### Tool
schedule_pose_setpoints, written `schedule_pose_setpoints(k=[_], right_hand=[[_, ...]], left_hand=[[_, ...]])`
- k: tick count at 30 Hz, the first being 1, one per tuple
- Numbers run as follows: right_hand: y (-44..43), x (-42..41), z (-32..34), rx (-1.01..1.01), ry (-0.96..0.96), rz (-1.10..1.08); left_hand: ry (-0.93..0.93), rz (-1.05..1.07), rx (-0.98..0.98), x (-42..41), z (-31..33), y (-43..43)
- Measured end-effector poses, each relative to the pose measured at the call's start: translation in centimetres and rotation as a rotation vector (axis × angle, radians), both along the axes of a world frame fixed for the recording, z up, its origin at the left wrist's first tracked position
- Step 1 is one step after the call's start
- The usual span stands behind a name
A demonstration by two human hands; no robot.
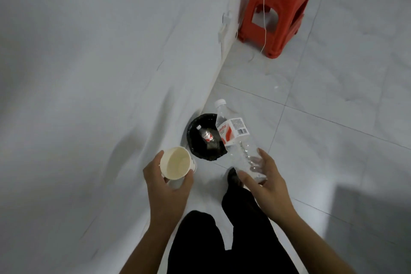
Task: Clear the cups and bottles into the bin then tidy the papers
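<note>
A black bin stands on the floor against the white wall, with a small plastic bottle lying inside it. My left hand grips a white paper cup, mouth up, just left of the bin. My right hand holds the base of a clear plastic bottle with a red and white label and a white cap. The bottle is tilted, and its upper part hangs over the bin's right rim.
A red plastic stool with a patterned cushion stands at the back right; a thin white cord hangs across it. The floor is pale grey tile. My dark trouser legs and a shoe stand just below the bin.
</note>
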State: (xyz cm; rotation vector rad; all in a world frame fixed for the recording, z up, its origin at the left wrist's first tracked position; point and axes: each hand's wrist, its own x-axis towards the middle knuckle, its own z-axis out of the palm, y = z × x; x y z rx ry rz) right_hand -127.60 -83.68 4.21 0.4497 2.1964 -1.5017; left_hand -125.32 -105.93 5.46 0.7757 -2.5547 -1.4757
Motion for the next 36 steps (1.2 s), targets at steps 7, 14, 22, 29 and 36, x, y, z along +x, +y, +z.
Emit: schedule_pose_setpoints(k=[7, 14, 22, 29, 36], right_hand=[[0.1, -11.9, -15.3, 0.159, -0.269, 0.036], [-3.2, -17.5, -37.5, 0.272, -0.454, 0.237], [-7.9, -18.7, -54.1, 0.302, -0.409, 0.180], [-9.9, -16.6, -52.7, 0.286, -0.306, 0.165], [-5.7, -18.7, -35.3, 0.379, -0.115, 0.243]], left_hand=[[-0.290, -0.027, -0.007, -11.0, -17.1, -1.0], [-0.525, -0.092, -0.065, -15.6, -41.6, -3.1], [-0.631, -0.151, -0.256, -15.4, -58.6, -3.7], [-0.521, -0.193, -0.224, -13.0, -56.1, -3.5], [-0.329, -0.282, -0.223, -16.6, -38.4, -4.5]])
